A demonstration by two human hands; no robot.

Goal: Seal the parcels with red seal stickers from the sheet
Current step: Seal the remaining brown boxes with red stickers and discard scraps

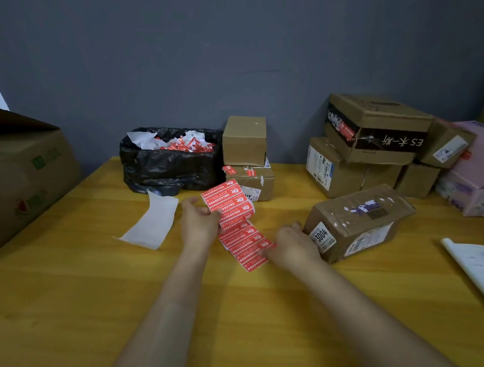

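Here, left hand [198, 220] pinches the limp red paper sticker sheet [239, 231]; right hand [292, 245] grip unclear. Probably peel by corners.

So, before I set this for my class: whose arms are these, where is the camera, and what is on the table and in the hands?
No machine here: these are a person's own bare arms, filmed by one wide-angle camera worn on the head, looking down. The left hand holds a strip of red seal stickers. The right hand is at the strip's lower end, beside a brown parcel marked 3004; blur hides its grip. On the wooden table also lie a white backing sheet, a black bag of sticker scraps and a pile of parcels on the right.
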